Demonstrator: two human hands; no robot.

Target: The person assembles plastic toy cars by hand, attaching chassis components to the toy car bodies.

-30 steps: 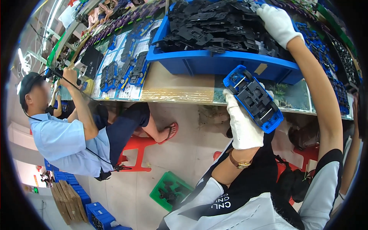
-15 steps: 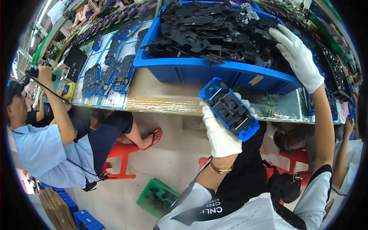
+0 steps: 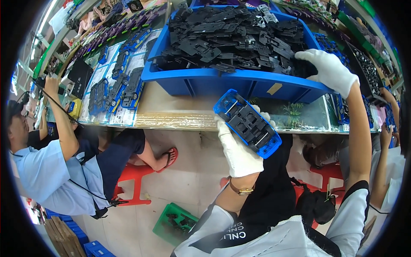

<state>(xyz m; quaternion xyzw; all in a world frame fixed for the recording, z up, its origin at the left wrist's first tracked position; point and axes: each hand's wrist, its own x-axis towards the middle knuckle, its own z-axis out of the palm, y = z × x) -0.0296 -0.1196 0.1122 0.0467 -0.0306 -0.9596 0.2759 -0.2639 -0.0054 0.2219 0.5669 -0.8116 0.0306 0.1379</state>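
Note:
My left hand, in a white glove, grips a blue toy car body. The car is upside down, so its black inner part and metal axles face up. My gloved right hand is at the right end of a big blue bin. Its fingers and thumb are apart, reaching over the rim towards a heap of black plastic car chassis. No part shows between those fingers, though the fingertips lie close to the heap.
Several blue and black toy cars lie on paper sheets left of the bin. A green crate with black parts stands on the floor. Someone in a light blue shirt sits at left on a red stool. Another worker's hand shows at far right.
My right hand has moved down and its fingers have lowered towards the parts at the bin's right end. The car in my left hand has shifted slightly left in view.

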